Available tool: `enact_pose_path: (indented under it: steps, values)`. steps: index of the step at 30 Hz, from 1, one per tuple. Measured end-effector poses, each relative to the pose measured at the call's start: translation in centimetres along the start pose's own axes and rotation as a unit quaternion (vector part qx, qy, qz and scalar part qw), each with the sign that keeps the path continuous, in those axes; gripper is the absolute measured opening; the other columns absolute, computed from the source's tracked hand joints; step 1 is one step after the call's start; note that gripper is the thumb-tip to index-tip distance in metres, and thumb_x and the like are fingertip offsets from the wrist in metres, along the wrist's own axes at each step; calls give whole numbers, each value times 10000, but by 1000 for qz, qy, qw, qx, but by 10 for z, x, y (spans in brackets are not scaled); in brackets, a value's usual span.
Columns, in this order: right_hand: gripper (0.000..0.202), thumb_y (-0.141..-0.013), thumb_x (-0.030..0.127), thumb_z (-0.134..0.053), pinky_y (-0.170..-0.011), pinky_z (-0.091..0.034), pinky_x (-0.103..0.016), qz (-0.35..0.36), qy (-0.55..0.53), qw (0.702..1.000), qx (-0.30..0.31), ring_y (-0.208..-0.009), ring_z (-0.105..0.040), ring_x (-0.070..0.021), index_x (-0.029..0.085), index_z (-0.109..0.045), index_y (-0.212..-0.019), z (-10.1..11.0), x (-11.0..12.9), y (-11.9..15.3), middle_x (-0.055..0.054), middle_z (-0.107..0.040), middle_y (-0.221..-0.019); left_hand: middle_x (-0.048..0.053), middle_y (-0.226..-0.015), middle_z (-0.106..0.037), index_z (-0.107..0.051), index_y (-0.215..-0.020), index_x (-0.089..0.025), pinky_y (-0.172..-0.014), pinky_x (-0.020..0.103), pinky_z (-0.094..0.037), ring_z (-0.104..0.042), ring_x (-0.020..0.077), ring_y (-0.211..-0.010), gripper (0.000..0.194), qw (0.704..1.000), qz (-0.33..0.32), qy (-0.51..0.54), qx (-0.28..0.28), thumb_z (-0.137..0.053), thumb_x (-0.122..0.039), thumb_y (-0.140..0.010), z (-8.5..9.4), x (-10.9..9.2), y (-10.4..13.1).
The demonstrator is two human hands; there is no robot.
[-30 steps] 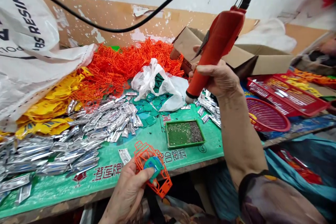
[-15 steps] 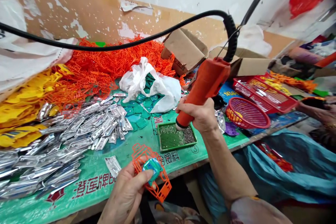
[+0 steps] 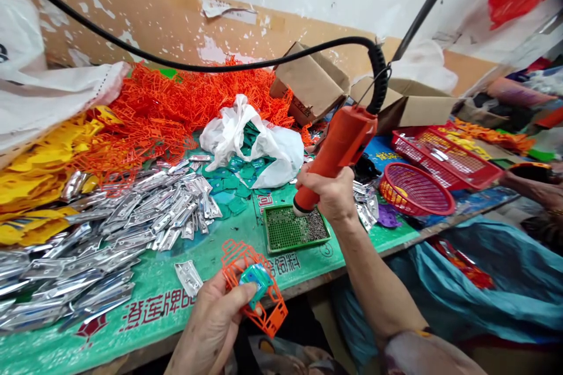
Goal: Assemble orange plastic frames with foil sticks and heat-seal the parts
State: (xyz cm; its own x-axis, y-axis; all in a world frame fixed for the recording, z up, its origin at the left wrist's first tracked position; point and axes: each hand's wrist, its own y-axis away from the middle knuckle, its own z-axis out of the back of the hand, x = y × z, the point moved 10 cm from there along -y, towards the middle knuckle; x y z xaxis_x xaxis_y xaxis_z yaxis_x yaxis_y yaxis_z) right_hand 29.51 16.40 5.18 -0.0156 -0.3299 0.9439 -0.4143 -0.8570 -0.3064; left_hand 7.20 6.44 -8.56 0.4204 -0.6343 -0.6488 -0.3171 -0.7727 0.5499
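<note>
My right hand grips an orange electric screwdriver with a black coiled cable; its tip points down onto a small green screw tray on the green mat. Near the table's front edge, my left hand holds an orange plastic frame with a teal piece pressed against it under the thumb. A single silver metal plate lies just left of that hand.
A heap of silver plates fills the left side, with yellow parts and orange frames behind. A white bag holds teal pieces. Cardboard boxes and red baskets stand at right. Another person's hand shows at far right.
The screwdriver has come down from high above the table to the green screw tray. The view swung right. My left hand has kept the orange frame in place.
</note>
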Motion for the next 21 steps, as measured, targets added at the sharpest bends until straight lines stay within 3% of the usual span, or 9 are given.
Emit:
enact_pose_path:
  steps: [13, 21]
  values:
    - [149, -575, 214, -765, -694, -529, -403, 7, -1, 1000, 1, -637, -577, -186, 186, -643, -655, 2, -4, 1, -2, -608, -651, 34, -892, -741, -707, -1022, -173, -701, 256, -542, -662, 172, -798, 355, 1000, 12, -5, -7, -794, -198, -679, 8, 8, -3]
    - [163, -592, 219, -755, -655, -515, -377, 28, 9, 1000, -8, -588, -557, -161, 167, -638, -692, 1, -2, 5, 2, -612, -665, 37, -877, -753, -714, -1010, -157, -535, 211, -517, -638, 130, -639, 431, 999, -3, -6, -42, -846, -190, -601, 9, 2, -3]
